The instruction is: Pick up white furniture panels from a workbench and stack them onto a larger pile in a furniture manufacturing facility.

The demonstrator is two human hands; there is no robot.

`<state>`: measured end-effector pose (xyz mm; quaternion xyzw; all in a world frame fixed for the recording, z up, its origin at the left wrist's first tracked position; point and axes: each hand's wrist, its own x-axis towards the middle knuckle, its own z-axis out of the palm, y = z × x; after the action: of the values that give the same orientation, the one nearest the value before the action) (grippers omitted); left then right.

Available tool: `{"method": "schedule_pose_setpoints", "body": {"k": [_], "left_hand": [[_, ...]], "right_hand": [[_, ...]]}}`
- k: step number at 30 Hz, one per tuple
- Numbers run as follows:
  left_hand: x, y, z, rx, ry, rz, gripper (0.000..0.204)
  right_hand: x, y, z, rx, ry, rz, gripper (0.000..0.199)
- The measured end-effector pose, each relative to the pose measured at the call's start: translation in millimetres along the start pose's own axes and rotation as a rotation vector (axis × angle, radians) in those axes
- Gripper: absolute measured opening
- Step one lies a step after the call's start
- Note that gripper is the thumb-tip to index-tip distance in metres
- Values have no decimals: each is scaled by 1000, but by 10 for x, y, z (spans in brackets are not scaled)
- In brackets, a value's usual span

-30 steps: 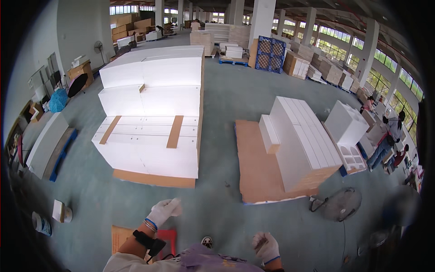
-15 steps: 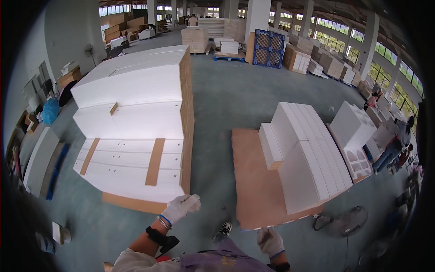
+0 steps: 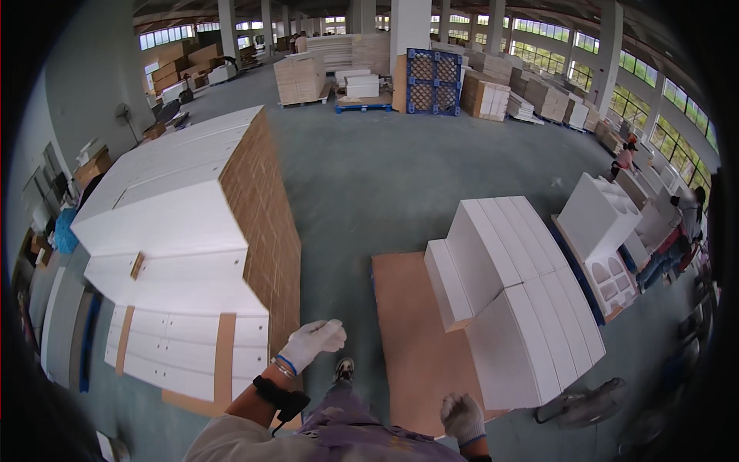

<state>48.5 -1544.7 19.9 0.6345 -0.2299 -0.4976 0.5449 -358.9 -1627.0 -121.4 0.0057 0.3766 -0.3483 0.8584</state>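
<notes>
My left hand (image 3: 314,343), in a white glove, is raised at the gap between two stacks, its fingers curled in with nothing showing in them. My right hand (image 3: 463,418), also gloved, hangs lower with its fingers folded, close to the near edge of a brown sheet (image 3: 416,346). On that sheet stand white panels (image 3: 531,308) in a stepped stack. Left of my left hand is a larger stack of white boards (image 3: 173,269), with brown board edges on its right side and brown strips across its near face. Neither hand touches a stack.
My shoe (image 3: 344,369) is on the grey-green floor between the stacks. A floor fan (image 3: 593,404) stands at the lower right. White pieces with round cut-outs (image 3: 600,223) are at the right, near people working. Beyond are a blue pallet on end (image 3: 433,81) and a pillar (image 3: 410,31).
I have moved forward between the stacks; both now appear nearer and lower in view. The view has turned slightly right. Both hands stay curled.
</notes>
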Motion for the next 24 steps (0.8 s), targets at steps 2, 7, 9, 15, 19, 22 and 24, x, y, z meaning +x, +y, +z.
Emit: {"method": "schedule_pose_setpoints", "body": {"k": [2,7,9,15,19,22,24], "left_hand": [[613,195,38,9,-54,11,40],[2167,802,115,93,-238,-8,37],[2734,1120,105,126,-279,-9,36],[4089,1636,-4,-93,-431,-59,37],[4451,1639,139,-37,-479,-82,36],[4494,1570,204,12,-415,-102,38],[4553,1542,202,74,-438,-87,37]], "right_hand": [[237,-94,3,81,100,-27,45],[816,-266,573,468,-222,139,24],[1199,-130,1145,347,246,-171,26],[1695,-297,2321,265,343,-196,30],[1844,-369,2263,269,434,-326,29],[1915,-421,1865,202,304,-299,28],[2076,-494,1609,259,8,-247,30]]}}
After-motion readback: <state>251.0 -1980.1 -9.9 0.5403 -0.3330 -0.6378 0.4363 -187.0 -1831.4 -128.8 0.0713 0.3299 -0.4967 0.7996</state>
